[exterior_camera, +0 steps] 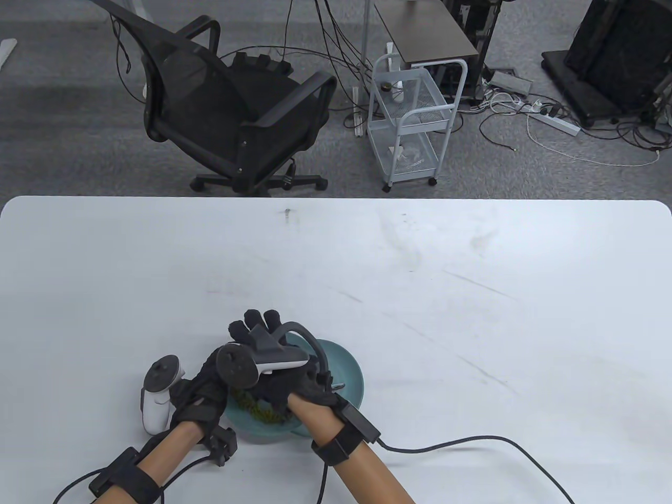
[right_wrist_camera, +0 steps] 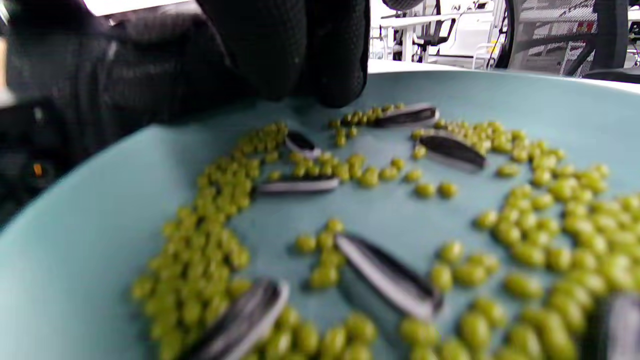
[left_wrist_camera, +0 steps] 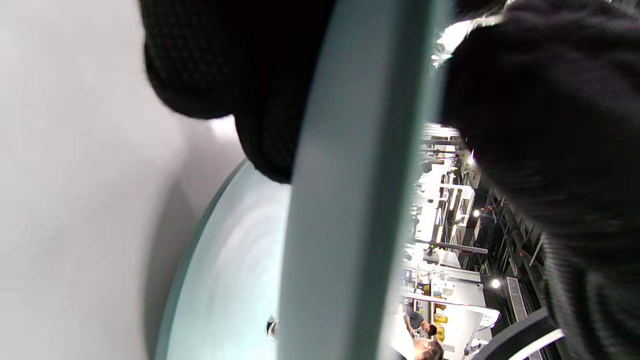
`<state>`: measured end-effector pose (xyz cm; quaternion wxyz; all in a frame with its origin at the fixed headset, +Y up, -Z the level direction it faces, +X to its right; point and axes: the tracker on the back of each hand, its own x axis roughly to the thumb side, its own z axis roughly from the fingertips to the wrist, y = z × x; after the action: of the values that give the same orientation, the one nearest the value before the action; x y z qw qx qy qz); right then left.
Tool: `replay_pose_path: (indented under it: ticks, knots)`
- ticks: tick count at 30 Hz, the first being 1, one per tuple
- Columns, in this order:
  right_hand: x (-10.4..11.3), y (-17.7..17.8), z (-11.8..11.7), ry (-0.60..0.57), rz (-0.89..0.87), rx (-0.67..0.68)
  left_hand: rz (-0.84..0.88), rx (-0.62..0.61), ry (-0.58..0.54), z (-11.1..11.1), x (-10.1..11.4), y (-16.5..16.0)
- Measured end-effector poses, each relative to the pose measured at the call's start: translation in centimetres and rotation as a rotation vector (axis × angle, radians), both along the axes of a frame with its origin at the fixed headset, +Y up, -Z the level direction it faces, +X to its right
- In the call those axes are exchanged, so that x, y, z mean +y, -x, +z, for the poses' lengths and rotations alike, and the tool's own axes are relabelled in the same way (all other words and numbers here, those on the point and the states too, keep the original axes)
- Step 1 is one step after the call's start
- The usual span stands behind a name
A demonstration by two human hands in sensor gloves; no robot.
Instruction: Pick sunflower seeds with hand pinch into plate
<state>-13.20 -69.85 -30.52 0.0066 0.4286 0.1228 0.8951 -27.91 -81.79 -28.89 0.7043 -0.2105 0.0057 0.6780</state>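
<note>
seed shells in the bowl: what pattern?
Black with pale grey-white stripes; the seeds show best in the right wrist view.

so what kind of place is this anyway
Probably a lab or office workroom: a black office chair, a white wire cart and loose cables with a power strip lie on grey carpet behind the white table.

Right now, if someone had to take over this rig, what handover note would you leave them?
Left hand rests at the rim of the teal dish; its grip is hidden.
Right hand reaches over the dish, fingers above the mix; whether it pinches a seed is unclear.
Sunflower seeds lie among small green beans in the dish.
Done: cannot tell.
Left: pinch the seeds out one by one.
</note>
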Motion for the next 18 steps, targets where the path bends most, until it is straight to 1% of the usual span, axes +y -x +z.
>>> replay_pose_path:
  ticks: [4,8,10,18]
  knots:
    - [-0.92,0.50,0.14,-0.004,0.002,0.011,0.001,0.006,0.004,0.06,-0.02,-0.01]
    - [-0.91,0.78,0.74,-0.084,0.033,0.027,0.009,0.007,0.005,0.06,-0.03,-0.01]
    - [-0.98,0.89,0.88,-0.105,0.041,0.031,0.003,0.006,-0.004,0.12,0.01,-0.12]
    - [-1.01,0.55,0.78,-0.067,0.019,0.035,-0.008,0.005,-0.014,0.26,-0.02,-0.30]
